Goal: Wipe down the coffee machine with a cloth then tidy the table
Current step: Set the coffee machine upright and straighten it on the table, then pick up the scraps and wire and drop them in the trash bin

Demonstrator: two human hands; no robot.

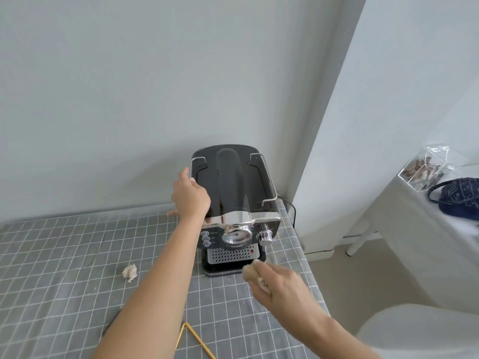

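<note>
A black and chrome coffee machine [233, 193] stands at the table's far right corner, against the wall. My left hand [190, 194] rests on its left side near the top, fingers straight along the edge. My right hand [278, 283] grips a small beige cloth [252, 269] just in front of the machine's drip tray [229, 255]; the hand and cloth are blurred. A crumpled beige paper ball [130, 272] lies on the grey checked tablecloth [64, 255] to the left.
A yellow wire triangle [193, 338] lies at the near table edge. A black cord [291, 211] runs behind the machine. To the right stand a white-covered side table [414, 242] with a clear box [430, 167] and a dark blue bag [458, 200], and a white chair [420, 332].
</note>
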